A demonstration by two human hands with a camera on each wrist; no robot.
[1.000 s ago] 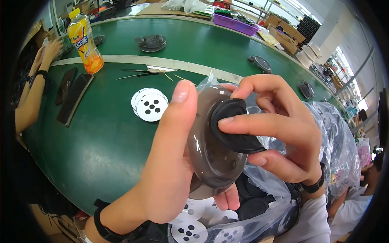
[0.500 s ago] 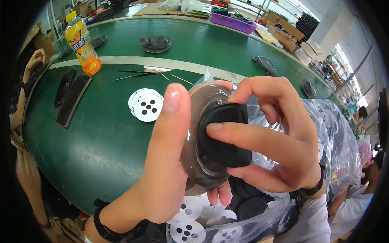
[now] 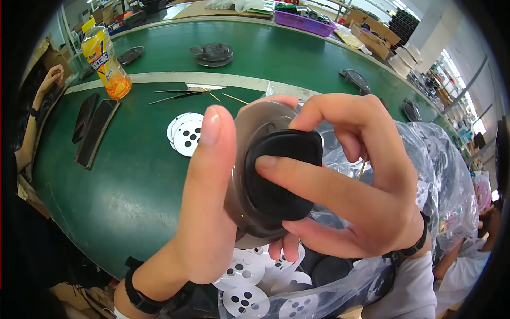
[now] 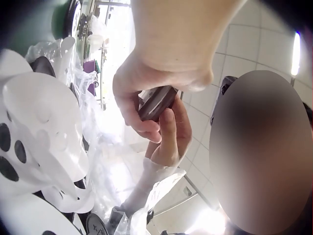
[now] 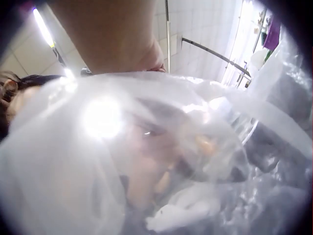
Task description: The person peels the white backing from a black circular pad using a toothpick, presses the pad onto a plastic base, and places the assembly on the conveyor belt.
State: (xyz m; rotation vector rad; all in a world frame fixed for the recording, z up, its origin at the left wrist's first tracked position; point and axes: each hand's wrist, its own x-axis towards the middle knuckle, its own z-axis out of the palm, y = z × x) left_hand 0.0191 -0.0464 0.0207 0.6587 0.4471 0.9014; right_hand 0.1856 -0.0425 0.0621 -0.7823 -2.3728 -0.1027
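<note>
My left hand (image 3: 204, 223) grips a smoky translucent round plastic housing (image 3: 255, 116), thumb upright on the near side and fingers round behind it. On its face lies a black round rubber-like pad (image 3: 271, 199). My right hand (image 3: 366, 196) pinches this pad at its upper and lower edges, while another fingertip presses on its middle. A thin wooden stick (image 3: 363, 169) shows by the curled fingers of the right hand. In the left wrist view the housing (image 4: 159, 104) sits between both hands; clear plastic film hides most of the right wrist view.
Below the hands, a clear plastic bag (image 3: 340, 292) holds white discs with black dots (image 3: 245, 301) and black round pads (image 3: 330, 272). More white discs (image 3: 186, 136) lie on the green table (image 3: 117, 212), near tweezers (image 3: 172, 97), dark strips (image 3: 96, 133) and a drink bottle (image 3: 109, 66).
The black pad, earlier tilted and folded at its edge, now lies flatter over the housing's face. Both hands have shifted slightly left with the housing. Another person's hand at left has moved.
</note>
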